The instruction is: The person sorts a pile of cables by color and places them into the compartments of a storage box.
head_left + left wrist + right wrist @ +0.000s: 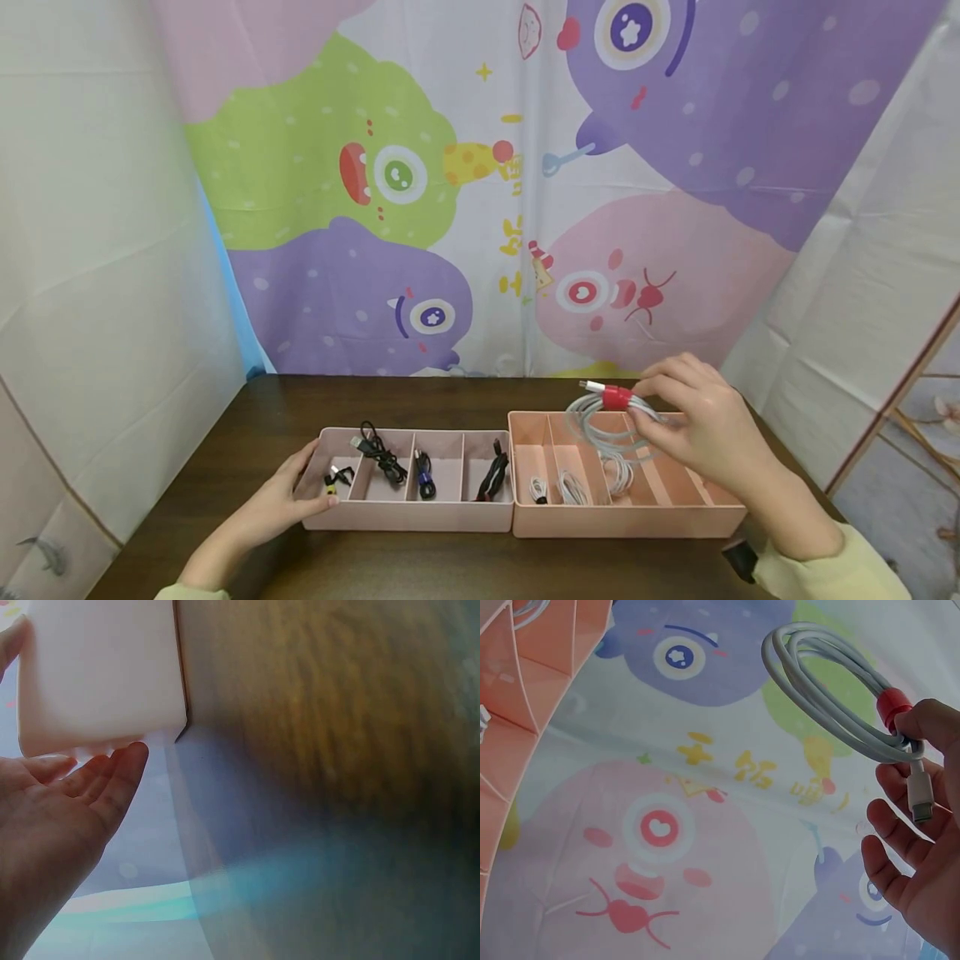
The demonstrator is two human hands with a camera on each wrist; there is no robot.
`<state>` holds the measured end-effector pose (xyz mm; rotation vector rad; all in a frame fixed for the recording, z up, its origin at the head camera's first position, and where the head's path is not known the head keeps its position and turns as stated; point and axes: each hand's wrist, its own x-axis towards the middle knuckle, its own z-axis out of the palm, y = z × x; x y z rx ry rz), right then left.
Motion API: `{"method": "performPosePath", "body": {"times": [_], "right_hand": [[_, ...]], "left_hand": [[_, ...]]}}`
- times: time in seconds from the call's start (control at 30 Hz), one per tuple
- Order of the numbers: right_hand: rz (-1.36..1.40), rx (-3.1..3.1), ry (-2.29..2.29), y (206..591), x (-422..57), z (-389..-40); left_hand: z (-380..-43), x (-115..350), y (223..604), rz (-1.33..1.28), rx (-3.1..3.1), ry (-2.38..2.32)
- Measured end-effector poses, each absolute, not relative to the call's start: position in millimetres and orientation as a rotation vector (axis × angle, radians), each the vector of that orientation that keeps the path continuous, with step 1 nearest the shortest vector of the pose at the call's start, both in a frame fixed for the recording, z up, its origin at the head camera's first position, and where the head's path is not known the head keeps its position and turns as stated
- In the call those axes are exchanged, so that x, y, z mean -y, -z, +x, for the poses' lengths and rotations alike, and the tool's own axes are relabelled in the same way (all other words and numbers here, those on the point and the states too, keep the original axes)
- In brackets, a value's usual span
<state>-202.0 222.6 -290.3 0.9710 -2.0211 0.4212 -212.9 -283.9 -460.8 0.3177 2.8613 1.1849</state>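
In the head view my right hand (pixel 701 417) pinches a coiled white cable (pixel 600 429) by its red strap (pixel 617 397), above the peach divided box (pixel 630 522). The right wrist view shows the cable's metal plug (pixel 921 802) pointing down beside the fingers. My left hand (pixel 273 500) rests at the left end of the pale pink divided box (pixel 408 517). Its thumb lies at the front rim, and in the left wrist view its fingers (pixel 112 780) touch the end wall, nearly straight.
Black cables (pixel 382 458), one with a blue strap (pixel 426 479), lie in the pale pink box. Coiled white cables (pixel 572 487) lie in the left compartments of the peach box. Both boxes stand side by side on a dark wooden table (pixel 420 567), before a printed cloth (pixel 487 317).
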Motion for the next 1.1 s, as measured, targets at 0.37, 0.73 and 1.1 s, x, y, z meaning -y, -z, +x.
{"method": "performPosePath", "body": {"times": [0.37,0.73,1.1], "right_hand": [[0.881,2.031,-0.473,293.8,-233.4,-204.1],[0.822,1.985,-0.508,301.1,-244.6,-211.2],[0.722,2.053,-0.506,313.1,-258.9,-216.2]], "left_hand": [[-212.9,284.1,461.0,0.328,-2.859,-1.194],[-213.3,284.3,460.1,0.315,-2.858,-1.177],[-212.1,283.1,457.3,0.303,-2.848,-1.174]]}}
